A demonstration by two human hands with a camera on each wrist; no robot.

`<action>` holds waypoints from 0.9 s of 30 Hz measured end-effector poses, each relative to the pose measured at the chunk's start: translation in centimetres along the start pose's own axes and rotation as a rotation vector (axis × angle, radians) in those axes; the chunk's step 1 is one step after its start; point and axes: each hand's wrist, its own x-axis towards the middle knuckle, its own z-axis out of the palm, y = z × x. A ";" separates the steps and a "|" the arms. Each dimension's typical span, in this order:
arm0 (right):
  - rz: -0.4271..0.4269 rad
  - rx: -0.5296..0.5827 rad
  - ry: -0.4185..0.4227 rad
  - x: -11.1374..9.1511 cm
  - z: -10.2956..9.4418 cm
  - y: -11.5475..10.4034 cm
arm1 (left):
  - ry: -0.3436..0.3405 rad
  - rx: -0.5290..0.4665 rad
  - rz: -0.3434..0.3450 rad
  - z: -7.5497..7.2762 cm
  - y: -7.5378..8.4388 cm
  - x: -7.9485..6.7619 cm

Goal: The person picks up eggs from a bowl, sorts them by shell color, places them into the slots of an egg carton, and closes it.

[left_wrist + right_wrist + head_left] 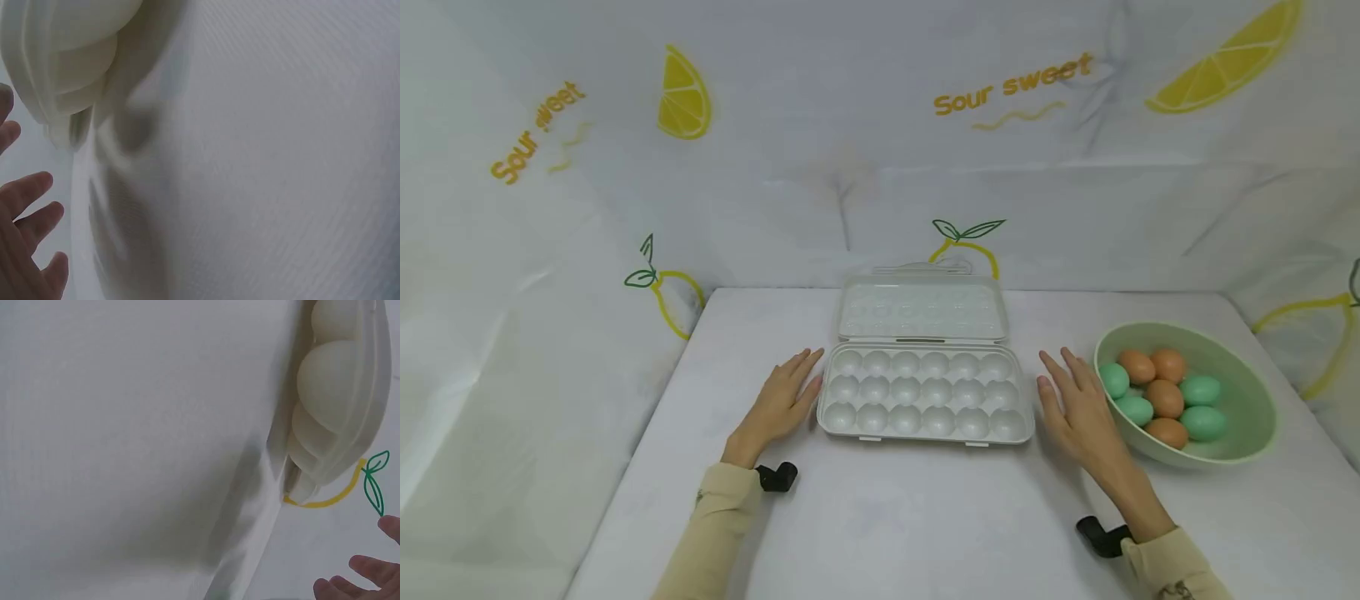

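Observation:
A white plastic egg tray [921, 393] with rows of round hollows lies on the table, its clear lid [922, 308] hinged back toward the wall. No eggs sit in the hollows. Just off the tray's left end is my left hand [781, 400], fingers spread and holding nothing. My right hand [1078, 412] hovers between the tray's right end and a pale green bowl [1251, 417], its fingers extended. Inside the bowl are several brown eggs [1165, 398] and several green eggs [1204, 423]. In both wrist views, the tray's rounded underside [81, 62] shows beside the fingers.
A white cloth covers the table [887, 525] and hangs as a backdrop [820, 167] printed with lemons and lettering. The bowl stands near the table's right edge. Black wrist straps [777, 477] sit at both sleeve cuffs.

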 end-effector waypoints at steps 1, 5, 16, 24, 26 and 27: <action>-0.007 0.016 0.009 0.1 -0.2 0.0 | -0.015 -0.021 0.008 0.1 -0.3 0.0; -0.047 0.106 0.047 0.5 -0.9 0.3 | -0.059 -0.084 0.012 0.5 -1.1 -0.3; 0.057 0.508 0.171 2.2 -5.3 2.2 | -0.101 -0.231 0.003 1.0 -2.0 -0.6; 0.158 0.820 0.125 2.0 -9.0 6.6 | -0.046 -0.210 0.031 2.3 -1.5 -0.2; 0.147 0.831 0.078 1.8 -9.7 7.5 | -0.035 -0.212 0.030 2.6 -1.5 -0.3; 0.139 0.836 0.050 1.8 -10.0 7.9 | -0.030 -0.212 0.027 2.6 -1.6 -0.4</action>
